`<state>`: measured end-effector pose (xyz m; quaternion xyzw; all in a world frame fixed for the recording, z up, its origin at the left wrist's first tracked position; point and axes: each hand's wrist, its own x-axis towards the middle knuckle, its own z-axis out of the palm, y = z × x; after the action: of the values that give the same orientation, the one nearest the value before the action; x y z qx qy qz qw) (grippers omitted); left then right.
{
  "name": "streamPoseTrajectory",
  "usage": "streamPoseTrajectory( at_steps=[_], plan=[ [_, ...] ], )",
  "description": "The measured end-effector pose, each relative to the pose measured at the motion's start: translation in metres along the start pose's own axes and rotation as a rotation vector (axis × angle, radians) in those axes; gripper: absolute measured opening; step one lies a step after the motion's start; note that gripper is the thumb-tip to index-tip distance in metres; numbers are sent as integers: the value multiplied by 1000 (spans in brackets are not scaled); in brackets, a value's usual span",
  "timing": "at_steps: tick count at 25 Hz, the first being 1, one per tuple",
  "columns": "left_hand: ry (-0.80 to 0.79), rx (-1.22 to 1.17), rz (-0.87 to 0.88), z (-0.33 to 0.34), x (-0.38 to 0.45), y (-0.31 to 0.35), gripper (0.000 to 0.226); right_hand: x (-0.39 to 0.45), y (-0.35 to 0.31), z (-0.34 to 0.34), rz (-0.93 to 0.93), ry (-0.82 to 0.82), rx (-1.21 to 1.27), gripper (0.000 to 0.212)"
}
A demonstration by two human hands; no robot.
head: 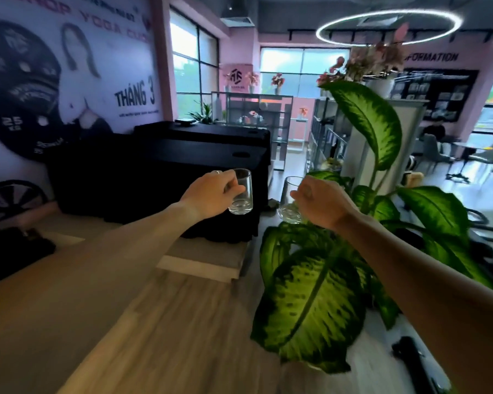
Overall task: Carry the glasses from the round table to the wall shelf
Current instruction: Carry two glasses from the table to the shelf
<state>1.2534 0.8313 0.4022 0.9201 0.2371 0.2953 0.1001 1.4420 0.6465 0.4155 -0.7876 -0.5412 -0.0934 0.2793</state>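
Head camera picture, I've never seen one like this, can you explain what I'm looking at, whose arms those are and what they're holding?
There is no machine: a person wears one wide-angle camera on the head, so you see their own bare arms reaching forward. The left hand grips a clear glass by its side; the right hand grips a second clear glass. Both glasses look empty and are carried in the air, above a wood floor. A large leafy plant stands beside the right arm. Black-draped tables lie ahead. The picture is blurred.

The right hand (pixel 322 203) hides much of its glass (pixel 288 200), and the far shelving (pixel 256 120) is blurred beyond telling its contents.
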Motion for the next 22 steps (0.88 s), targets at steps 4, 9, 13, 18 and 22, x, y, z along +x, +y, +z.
streamPoseTrajectory(
  at_steps=[4, 9, 13, 18, 22],
  plan=[
    [17, 36, -79, 17, 61, -37, 23, 98, 32, 30, -63, -23, 1, 20],
    [44, 81, -156, 37, 134, -119, 23, 220, 51, 97, -139, -4, 14, 21],
    [72, 94, -189, 37, 192, -195, 22, 311, 48, 149, -176, 4, 50, 19],
    [27, 132, -241, 37, 266, -299, 22, 427, 30, 218, -214, -25, 68, 22],
    [48, 162, -277, 33, 314, -372, 21, 506, 6, 267, -250, -105, 112, 21]
  ],
)
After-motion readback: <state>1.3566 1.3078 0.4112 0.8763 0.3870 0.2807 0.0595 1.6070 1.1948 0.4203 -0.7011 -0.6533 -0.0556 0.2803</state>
